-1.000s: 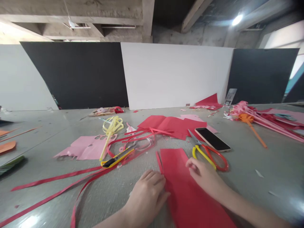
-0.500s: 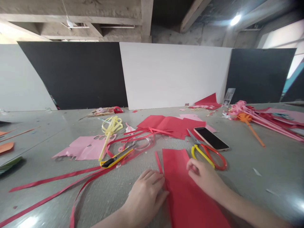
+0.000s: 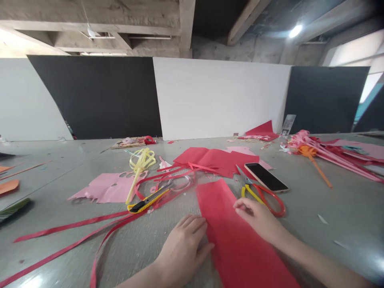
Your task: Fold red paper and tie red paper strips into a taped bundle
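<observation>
A long sheet of red paper [image 3: 237,236] lies in front of me, slanting from upper left to lower right. My left hand [image 3: 184,244] rests palm down on the table at the sheet's left edge, fingers stretched forward and thumb apart, with fingertips against the paper. At the right edge, my right hand [image 3: 258,218] has curled fingers, thumb and forefinger pinching the paper's side. Just beyond that hand lie scissors [image 3: 261,194] with one yellow and one red handle. To the left sits a yellow box cutter [image 3: 148,201], with several red paper strips [image 3: 69,224] trailing from under it.
Red sheets [image 3: 207,158] and a smartphone [image 3: 266,176] lie farther back. On the left are cut pink paper [image 3: 105,188] and a yellow looped paper piece [image 3: 141,162]. Pink strips [image 3: 330,150] and an orange paper piece [image 3: 319,170] are at right. Upright panels [image 3: 222,96] line the back.
The red sheet's far end has swung left, covering where a narrow red strip showed beside it. My right hand has shifted slightly with its edge; my left hand stays nearly in place.
</observation>
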`<act>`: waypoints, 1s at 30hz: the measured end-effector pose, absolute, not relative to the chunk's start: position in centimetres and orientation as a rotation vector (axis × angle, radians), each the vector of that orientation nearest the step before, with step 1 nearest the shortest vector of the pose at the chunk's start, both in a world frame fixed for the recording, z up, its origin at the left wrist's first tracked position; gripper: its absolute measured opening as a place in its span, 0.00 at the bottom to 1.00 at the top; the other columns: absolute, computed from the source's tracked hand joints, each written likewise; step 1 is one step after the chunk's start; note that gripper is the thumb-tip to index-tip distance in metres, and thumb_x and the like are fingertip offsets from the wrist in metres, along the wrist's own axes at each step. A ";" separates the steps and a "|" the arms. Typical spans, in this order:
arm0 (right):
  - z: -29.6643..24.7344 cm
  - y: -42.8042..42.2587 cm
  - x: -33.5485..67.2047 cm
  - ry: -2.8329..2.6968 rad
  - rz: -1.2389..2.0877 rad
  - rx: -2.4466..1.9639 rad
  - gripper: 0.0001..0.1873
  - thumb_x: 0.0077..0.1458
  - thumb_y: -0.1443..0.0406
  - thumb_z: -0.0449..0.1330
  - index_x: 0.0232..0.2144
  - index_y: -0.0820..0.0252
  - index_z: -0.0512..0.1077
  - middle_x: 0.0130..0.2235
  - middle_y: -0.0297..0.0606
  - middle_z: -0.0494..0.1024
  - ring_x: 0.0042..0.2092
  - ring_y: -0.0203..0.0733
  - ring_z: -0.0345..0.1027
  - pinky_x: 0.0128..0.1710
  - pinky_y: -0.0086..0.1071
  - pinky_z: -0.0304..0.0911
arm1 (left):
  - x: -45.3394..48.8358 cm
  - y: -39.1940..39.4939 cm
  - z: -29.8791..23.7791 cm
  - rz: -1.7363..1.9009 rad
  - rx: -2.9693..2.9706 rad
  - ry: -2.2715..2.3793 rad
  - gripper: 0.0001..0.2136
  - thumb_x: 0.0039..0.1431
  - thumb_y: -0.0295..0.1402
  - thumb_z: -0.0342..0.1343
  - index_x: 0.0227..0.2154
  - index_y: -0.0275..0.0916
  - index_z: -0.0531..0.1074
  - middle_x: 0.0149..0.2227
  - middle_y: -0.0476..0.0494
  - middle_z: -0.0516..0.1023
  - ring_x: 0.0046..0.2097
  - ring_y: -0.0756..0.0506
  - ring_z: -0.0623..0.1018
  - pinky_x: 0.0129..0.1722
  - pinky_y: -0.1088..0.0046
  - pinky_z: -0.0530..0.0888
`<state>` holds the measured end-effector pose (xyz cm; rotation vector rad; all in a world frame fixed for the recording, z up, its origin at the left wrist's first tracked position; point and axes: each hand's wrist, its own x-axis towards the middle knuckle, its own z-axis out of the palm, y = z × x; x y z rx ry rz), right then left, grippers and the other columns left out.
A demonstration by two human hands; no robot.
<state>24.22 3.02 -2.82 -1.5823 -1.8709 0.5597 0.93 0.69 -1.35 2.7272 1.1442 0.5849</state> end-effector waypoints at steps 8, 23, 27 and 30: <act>-2.9 2.7 23.5 -1.970 0.349 -1.633 0.08 0.47 0.72 0.48 0.27 0.58 0.65 0.23 0.32 0.70 0.26 0.37 0.65 0.27 0.28 0.56 | 1.1 0.7 -1.5 0.573 2.796 1.116 0.12 0.53 0.30 0.54 0.42 0.36 0.69 0.42 0.42 0.73 0.44 0.41 0.71 0.46 0.59 0.68; -2.4 2.6 23.8 -1.910 0.477 -1.599 0.07 0.46 0.70 0.50 0.27 0.58 0.68 0.24 0.32 0.71 0.26 0.36 0.65 0.25 0.27 0.57 | 0.9 0.7 -1.6 0.589 2.747 1.213 0.18 0.51 0.31 0.55 0.47 0.36 0.66 0.48 0.40 0.70 0.48 0.40 0.69 0.50 0.57 0.66; -2.5 2.7 23.8 -1.907 0.467 -1.549 0.06 0.50 0.67 0.50 0.27 0.58 0.67 0.26 0.33 0.72 0.28 0.38 0.66 0.28 0.28 0.59 | 0.9 0.7 -1.6 0.628 2.778 1.158 0.15 0.52 0.30 0.55 0.44 0.36 0.67 0.45 0.41 0.72 0.48 0.41 0.70 0.49 0.60 0.67; -2.7 2.8 23.8 -1.911 0.436 -1.551 0.06 0.51 0.67 0.49 0.27 0.57 0.66 0.25 0.33 0.71 0.28 0.37 0.65 0.28 0.28 0.59 | 0.9 0.6 -1.6 0.667 2.867 1.058 0.09 0.54 0.28 0.53 0.38 0.36 0.70 0.39 0.43 0.74 0.44 0.42 0.72 0.47 0.61 0.68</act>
